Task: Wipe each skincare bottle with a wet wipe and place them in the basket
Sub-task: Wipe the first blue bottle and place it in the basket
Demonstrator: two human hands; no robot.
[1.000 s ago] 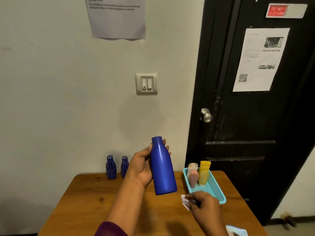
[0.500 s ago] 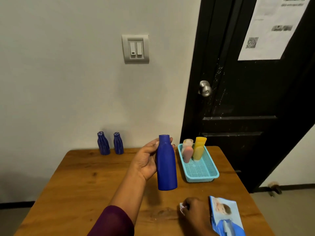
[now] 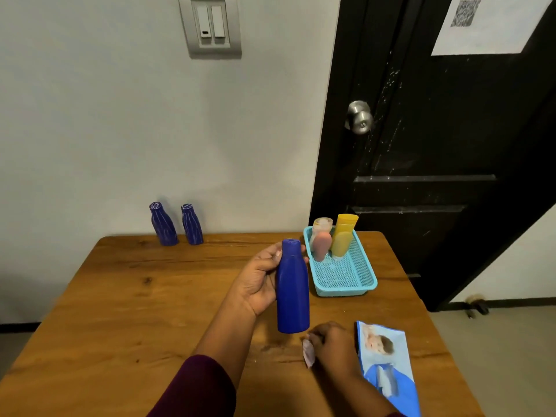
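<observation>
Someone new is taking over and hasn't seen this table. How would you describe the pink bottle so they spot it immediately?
On the wooden table, look at the far right corner next to the black door, where a turquoise mesh basket sits. Two bottles are at the basket's far end. The pink bottle is the shorter one on the left, beside the taller yellow bottle.

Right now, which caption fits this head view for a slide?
Left hand holds a blue bottle over the wooden table; right hand pinches a wet wipe.
</observation>
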